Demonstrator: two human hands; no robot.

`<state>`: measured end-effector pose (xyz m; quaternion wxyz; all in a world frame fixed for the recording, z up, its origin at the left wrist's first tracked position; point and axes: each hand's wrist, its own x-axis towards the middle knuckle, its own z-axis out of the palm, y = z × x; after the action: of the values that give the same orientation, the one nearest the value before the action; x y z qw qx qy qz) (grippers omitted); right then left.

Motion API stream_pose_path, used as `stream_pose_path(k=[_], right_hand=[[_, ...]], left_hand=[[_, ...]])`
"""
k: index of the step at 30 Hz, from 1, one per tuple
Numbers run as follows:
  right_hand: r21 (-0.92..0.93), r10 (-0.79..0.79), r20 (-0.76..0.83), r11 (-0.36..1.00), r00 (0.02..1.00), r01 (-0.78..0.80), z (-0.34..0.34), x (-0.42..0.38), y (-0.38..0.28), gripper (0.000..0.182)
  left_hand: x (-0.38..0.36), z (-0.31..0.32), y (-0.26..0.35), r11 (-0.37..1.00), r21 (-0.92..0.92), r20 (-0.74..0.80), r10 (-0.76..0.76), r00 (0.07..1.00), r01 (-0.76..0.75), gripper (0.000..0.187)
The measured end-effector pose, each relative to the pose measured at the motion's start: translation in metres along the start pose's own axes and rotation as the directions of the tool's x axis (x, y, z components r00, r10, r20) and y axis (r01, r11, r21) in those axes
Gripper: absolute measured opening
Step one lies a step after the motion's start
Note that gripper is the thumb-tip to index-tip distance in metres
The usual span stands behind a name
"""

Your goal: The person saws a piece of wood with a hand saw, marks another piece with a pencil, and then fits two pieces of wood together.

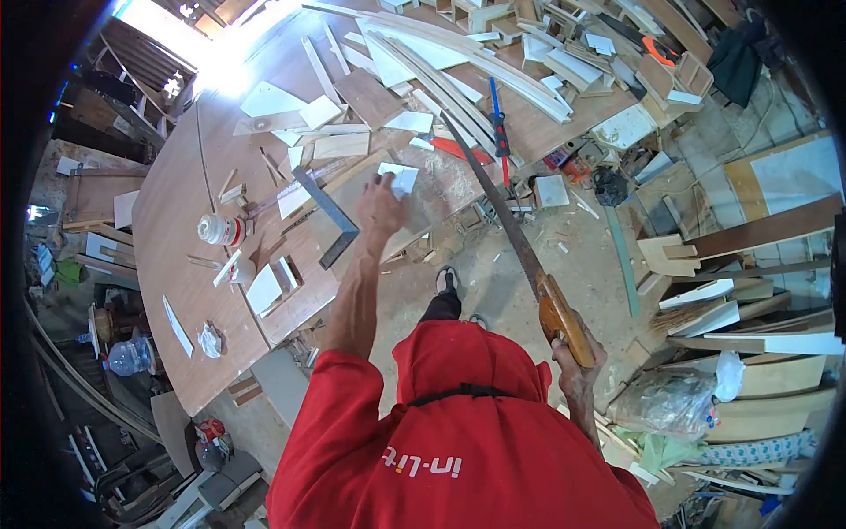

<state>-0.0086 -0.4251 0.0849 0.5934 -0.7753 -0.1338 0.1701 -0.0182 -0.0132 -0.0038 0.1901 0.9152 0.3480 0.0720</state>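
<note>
My right hand [577,353] is wrapped around the wooden handle of a handsaw [515,234], whose long dark blade points up and away towards the table. My left hand [381,204], slightly blurred, is over the near part of the worktable. Its bent fingers are on the left edge of a small white board piece [404,179]. Under that piece lies a flat brownish board [339,212]. Left of my left hand, a metal try square [326,216] lies across the board.
The wooden worktable [176,264] carries offcuts, long white strips [476,62], a red-labelled jar [220,230] and a blue-and-red tool [500,132]. An orange-handled saw [659,51] lies far right. Stacked boards [758,335] and a plastic bag [665,401] are on the floor at right.
</note>
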Motion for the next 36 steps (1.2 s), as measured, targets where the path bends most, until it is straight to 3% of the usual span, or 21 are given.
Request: stream_pose_path(k=[2, 4, 8, 12, 13, 14, 17, 21, 23, 27, 30, 36], right_hand=[[-0.007, 0.009, 0.014, 1.0, 1.0, -0.009, 0.001, 0.0, 0.0, 0.05], [0.022, -0.003, -0.001, 1.0, 1.0, 0.003, 0.008, 0.004, 0.001, 0.051], [0.034, 0.062, 0.052, 0.997, 0.997, -0.064, 0.018, 0.01, 0.003, 0.05], [0.067, 0.164, 0.128, 0.982, 0.978, -0.174, 0.028, 0.017, -0.01, 0.05], [0.067, 0.197, 0.17, 0.975, 0.966, -0.211, 0.03, 0.018, -0.012, 0.05], [0.066, 0.195, 0.174, 0.976, 0.965, -0.209, 0.033, 0.019, -0.011, 0.05], [0.084, 0.077, 0.157, 0.992, 0.985, -0.091, 0.039, 0.02, -0.011, 0.052], [0.059, 0.044, 0.179, 0.997, 0.983, -0.056, 0.046, 0.02, -0.013, 0.052], [0.075, 0.0, 0.184, 0.997, 0.983, -0.014, 0.052, 0.019, -0.013, 0.052], [0.092, 0.049, 0.214, 0.993, 0.976, -0.07, 0.059, 0.017, -0.013, 0.049], [0.089, 0.095, 0.233, 0.989, 0.968, -0.119, 0.061, 0.017, -0.015, 0.048], [0.105, 0.082, 0.234, 0.988, 0.969, -0.109, 0.065, 0.015, -0.015, 0.047]], left_hand=[[0.004, -0.006, -0.024, 0.999, 0.004, 0.006, 0.038, 0.999, -0.038, 0.056], [0.007, -0.014, -0.038, 0.98, 0.152, 0.208, 0.097, 0.973, -0.129, 0.067], [0.002, -0.011, -0.041, 0.978, 0.145, 0.334, 0.093, 0.938, -0.149, 0.071], [-0.009, 0.004, -0.033, 0.976, 0.162, 0.199, 0.112, 0.974, -0.146, 0.068], [-0.011, 0.0, -0.024, 0.991, 0.082, 0.202, 0.088, 0.975, -0.106, 0.066], [-0.012, -0.005, -0.017, 0.998, 0.002, 0.205, 0.064, 0.977, -0.066, 0.065], [-0.017, -0.012, 0.002, 0.997, 0.07, 0.148, -0.016, 0.989, 0.005, 0.065], [-0.007, -0.012, -0.008, 0.991, 0.118, 0.132, 0.045, 0.99, -0.06, 0.068], [0.001, -0.003, -0.019, 0.99, -0.012, 0.103, 0.14, 0.985, -0.14, 0.072], [0.005, 0.014, -0.022, 0.987, -0.103, 0.031, 0.128, 0.991, -0.124, 0.076], [0.003, 0.018, -0.02, 0.991, -0.06, 0.011, 0.124, 0.992, -0.123, 0.08], [-0.002, -0.008, -0.018, 0.983, 0.14, 0.154, 0.1, 0.983, -0.122, 0.094]])
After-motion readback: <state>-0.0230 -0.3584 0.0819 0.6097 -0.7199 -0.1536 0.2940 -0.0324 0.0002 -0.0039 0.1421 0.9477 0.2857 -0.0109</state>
